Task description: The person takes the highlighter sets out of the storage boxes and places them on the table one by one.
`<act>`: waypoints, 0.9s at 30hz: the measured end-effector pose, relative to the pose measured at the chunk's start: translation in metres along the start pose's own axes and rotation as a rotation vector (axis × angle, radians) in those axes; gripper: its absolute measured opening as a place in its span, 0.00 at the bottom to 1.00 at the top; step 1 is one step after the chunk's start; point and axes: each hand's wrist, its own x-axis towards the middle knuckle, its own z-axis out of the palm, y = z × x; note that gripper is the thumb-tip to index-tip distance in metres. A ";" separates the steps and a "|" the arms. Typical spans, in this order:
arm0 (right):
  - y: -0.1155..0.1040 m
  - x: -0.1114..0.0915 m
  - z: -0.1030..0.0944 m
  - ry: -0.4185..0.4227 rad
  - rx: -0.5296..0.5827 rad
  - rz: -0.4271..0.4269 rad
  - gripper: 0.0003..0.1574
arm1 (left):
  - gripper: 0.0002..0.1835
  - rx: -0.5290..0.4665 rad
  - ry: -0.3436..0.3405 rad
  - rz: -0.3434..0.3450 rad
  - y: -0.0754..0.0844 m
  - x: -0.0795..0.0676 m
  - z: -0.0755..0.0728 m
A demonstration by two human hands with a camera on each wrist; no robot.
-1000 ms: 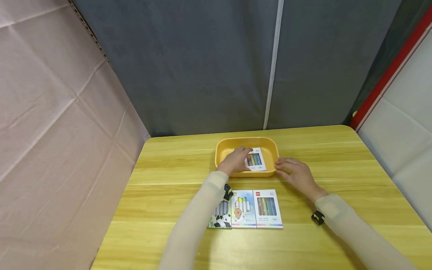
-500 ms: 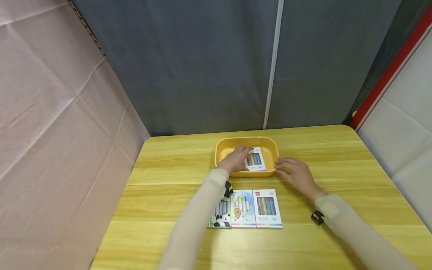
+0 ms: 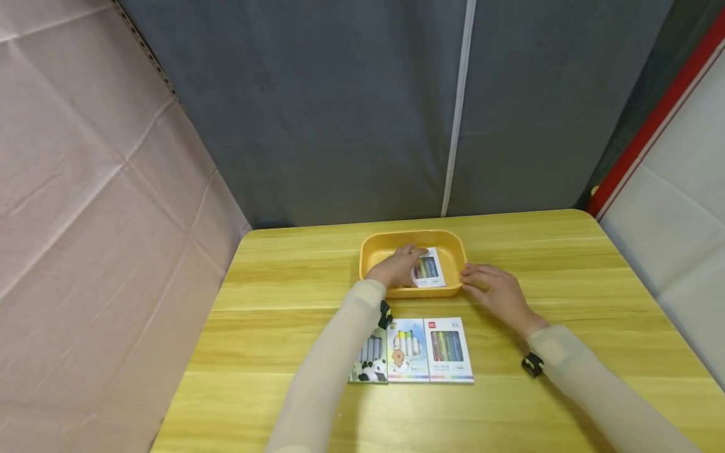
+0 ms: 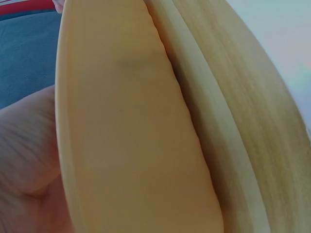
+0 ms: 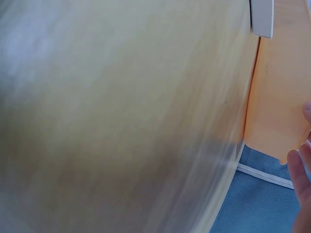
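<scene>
A yellow plastic basket (image 3: 412,292) stands on the table, with a white box of coloured pens (image 3: 430,270) inside it. My left hand (image 3: 394,267) reaches over the basket's near rim and grips that box at its left side, fingers at the top and thumb low down. The left wrist view shows the basket's outer wall (image 4: 131,116), with the palm behind it and the fingertips hidden. At the basket's right end, my right hand (image 3: 498,296) pinches the rim. In the right wrist view its fingers (image 5: 296,167) are at the basket's corner.
Nearer me, three pen boxes lie side by side on the wooden table (image 3: 272,352): a panda box (image 3: 372,368) partly under the left sleeve, a light blue box (image 3: 409,352) and a white box (image 3: 450,352). A grey curtain (image 3: 340,126) hangs behind the table.
The left hand has shifted slightly right over the box in the basket, covering a little more of it. The basket has edged slightly left. The right hand is nearly still.
</scene>
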 end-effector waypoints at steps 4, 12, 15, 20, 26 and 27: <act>0.000 -0.001 0.000 -0.001 0.001 0.001 0.18 | 0.47 0.005 -0.013 0.001 0.002 0.001 -0.001; 0.000 -0.002 -0.001 -0.017 -0.009 0.023 0.17 | 0.48 0.008 -0.025 0.000 0.007 0.003 -0.003; 0.000 -0.002 -0.001 -0.020 -0.016 0.030 0.17 | 0.48 0.018 -0.027 0.000 0.009 0.003 -0.005; 0.000 -0.002 0.000 -0.017 -0.011 0.026 0.17 | 0.51 0.037 -0.030 0.010 0.010 0.002 -0.005; 0.001 -0.003 0.000 -0.009 -0.008 0.023 0.18 | 0.51 0.085 -0.013 0.013 0.009 0.004 -0.001; 0.001 -0.004 0.000 -0.010 -0.008 0.023 0.18 | 0.51 0.095 -0.010 0.012 0.009 0.005 0.000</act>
